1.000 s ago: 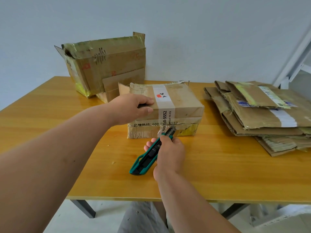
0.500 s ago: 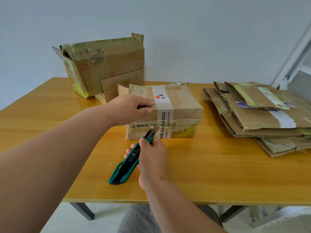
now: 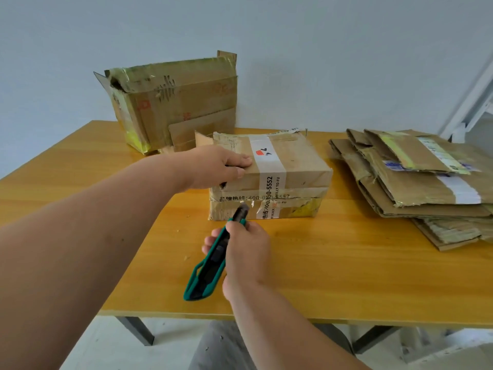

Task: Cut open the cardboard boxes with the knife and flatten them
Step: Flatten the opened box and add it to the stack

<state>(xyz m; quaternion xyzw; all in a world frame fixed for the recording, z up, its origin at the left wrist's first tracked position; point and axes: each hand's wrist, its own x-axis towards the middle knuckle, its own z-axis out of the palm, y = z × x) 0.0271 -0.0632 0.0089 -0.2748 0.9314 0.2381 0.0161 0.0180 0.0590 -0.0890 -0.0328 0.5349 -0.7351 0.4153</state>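
Observation:
A low cardboard box (image 3: 296, 166) with a white tape strip lies in the middle of the yellow table (image 3: 346, 276). My left hand (image 3: 216, 166) grips its top left edge, thumb on the front face. My right hand (image 3: 245, 255) holds a green and black utility knife (image 3: 210, 260). The knife's tip touches the box's front face near the taped seam, low on the left side.
A bigger taped box (image 3: 173, 102) stands at the back left against the wall. A pile of flattened cardboard (image 3: 416, 182) lies on the right side of the table. A white metal frame (image 3: 474, 102) rises at the far right. Small cardboard crumbs dot the tabletop.
My right hand has slid the knife leftward along the box's front seam, from under the white tape to the left part of the face. The left hand stays put.

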